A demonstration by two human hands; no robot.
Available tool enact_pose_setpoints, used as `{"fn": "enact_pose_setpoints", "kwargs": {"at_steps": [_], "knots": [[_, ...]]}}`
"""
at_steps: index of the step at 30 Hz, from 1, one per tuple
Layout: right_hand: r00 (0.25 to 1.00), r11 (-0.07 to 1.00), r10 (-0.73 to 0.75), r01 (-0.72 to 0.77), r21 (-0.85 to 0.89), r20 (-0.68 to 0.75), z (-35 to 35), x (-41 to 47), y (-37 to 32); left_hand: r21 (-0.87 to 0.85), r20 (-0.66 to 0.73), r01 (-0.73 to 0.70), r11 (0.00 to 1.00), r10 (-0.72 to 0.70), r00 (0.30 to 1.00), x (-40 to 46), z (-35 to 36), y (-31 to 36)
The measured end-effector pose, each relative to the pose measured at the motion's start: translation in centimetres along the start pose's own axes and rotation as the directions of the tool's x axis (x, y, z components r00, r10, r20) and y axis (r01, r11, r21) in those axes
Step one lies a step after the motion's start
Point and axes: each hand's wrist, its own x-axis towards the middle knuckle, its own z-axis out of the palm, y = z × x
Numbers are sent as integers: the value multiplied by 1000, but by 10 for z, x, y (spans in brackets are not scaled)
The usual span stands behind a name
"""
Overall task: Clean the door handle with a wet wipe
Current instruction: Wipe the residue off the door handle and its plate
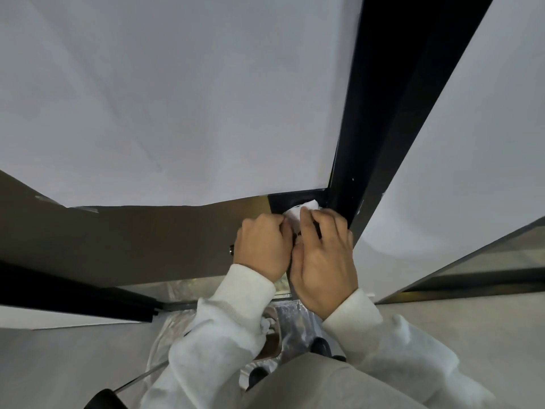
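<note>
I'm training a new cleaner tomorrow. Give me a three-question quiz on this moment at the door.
1. True or false: the wet wipe lies on the floor.
2. Which hand has its fingers on the wipe: (a) left (b) right?
3. What colour is the door frame beside the hands?

Key: 1 false, it is up by the frame; 2 (b), with the left hand curled close beside it; 3 black.

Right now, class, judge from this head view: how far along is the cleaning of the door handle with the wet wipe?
Done: the white wet wipe is out and up at the door's black frame. In hand: the left hand and right hand both have fingers curled at the wipe, covering the door handle, which is hidden. Left: the wiping itself; how much is finished cannot be told.
</note>
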Motion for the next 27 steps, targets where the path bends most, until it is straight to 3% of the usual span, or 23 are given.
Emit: {"fn": "enact_pose_setpoints", "kwargs": {"at_steps": [4, 7, 11, 16, 18, 22, 27], "knots": [[999, 996, -25, 28, 80, -34, 6, 5, 2, -127, 85, 128, 984, -118, 989, 9, -6, 13], [994, 982, -79, 91, 167, -81, 5, 9, 5, -128, 129, 178, 976, -162, 978, 13, -2, 13], [992, 976, -117, 122, 183, -39, 3, 11, 6, -79, 290, 160, 984, -131, 948, 14, 0, 13], [990, 981, -138, 136, 138, -1, -3, 15, -2, -145, 448, 191, 971, -108, 888, 25, -7, 1], [993, 976, -121, 119, 181, 2, -2, 13, -3, -128, 390, 140, 982, -80, 917, 22, -6, 0], [996, 931, -74, 89, 354, -57, 3, 1, 4, 49, 124, 59, 997, -65, 990, 7, 8, 6], [991, 881, 44, 19, 472, -122, 1, -18, 21, 216, -84, 57, 975, -40, 996, -5, 21, 17]]}}
